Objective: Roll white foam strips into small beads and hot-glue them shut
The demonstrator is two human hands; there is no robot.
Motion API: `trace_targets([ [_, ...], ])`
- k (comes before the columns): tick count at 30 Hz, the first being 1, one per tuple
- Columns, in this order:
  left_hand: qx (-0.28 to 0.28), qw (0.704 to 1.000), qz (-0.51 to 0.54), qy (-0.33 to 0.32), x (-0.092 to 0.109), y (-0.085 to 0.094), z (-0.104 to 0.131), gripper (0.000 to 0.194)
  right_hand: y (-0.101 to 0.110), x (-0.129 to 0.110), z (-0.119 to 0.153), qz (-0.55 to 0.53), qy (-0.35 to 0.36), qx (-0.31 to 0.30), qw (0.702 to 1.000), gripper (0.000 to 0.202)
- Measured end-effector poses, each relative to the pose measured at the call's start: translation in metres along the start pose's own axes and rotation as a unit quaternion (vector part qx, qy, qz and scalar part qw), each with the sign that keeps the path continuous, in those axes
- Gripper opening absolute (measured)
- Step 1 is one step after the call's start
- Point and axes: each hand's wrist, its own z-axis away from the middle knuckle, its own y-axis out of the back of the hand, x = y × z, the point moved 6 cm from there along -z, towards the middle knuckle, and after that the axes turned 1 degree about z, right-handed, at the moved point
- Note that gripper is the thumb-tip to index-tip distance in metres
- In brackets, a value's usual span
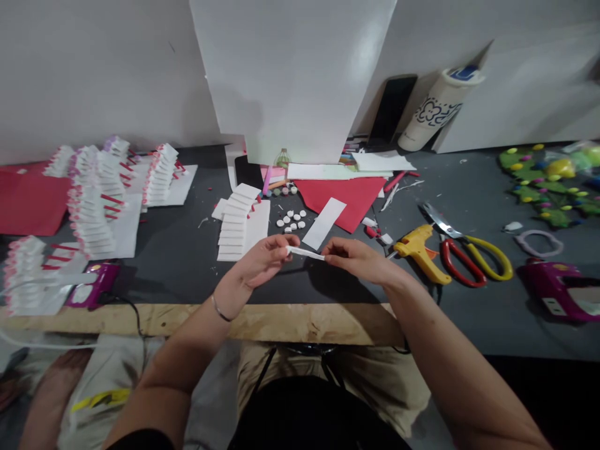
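My left hand [269,257] and my right hand [352,257] pinch the two ends of a thin white strip [305,252], held level above the dark table near its front edge. Just beyond it lies a flat white rectangular piece [325,223], partly over a red sheet [344,200]. Small white round pieces [290,220] form a cluster behind my left hand. To the left, overlapping white strips [233,228] are fixed on a white card, with small red pieces at their upper right. A yellow glue gun [424,253] rests to the right of my right hand.
Large scissors [462,247] with red and yellow handles lie at right, near a purple power strip [562,289]. Finished-looking stepped white pieces [94,206] crowd the left, near another purple power strip [95,284]. A tumbler [434,112] and phone [392,107] lean at the back.
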Motion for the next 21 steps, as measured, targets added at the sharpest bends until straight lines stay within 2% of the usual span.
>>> trace_targets([
  [3, 0.07, 0.993, 0.097, -0.026, -0.001, -0.002, -0.01, 0.031, -0.013, -0.009, -0.002, -0.019, 0.021, -0.025, 0.999, 0.015],
  [7, 0.131, 0.983, 0.126, -0.036, -0.004, 0.0, -0.023, 0.014, -0.022, -0.016, -0.004, -0.021, 0.056, -0.019, 0.998, 0.012],
  [14, 0.145, 0.981, 0.121, -0.048, -0.011, 0.005, -0.032, 0.016, -0.031, -0.014, -0.002, -0.026, 0.084, -0.009, 0.996, 0.012],
  [21, 0.2, 0.97, 0.126, -0.055, -0.019, 0.008, -0.035, 0.001, -0.042, -0.011, -0.002, -0.033, 0.073, -0.017, 0.997, 0.008],
])
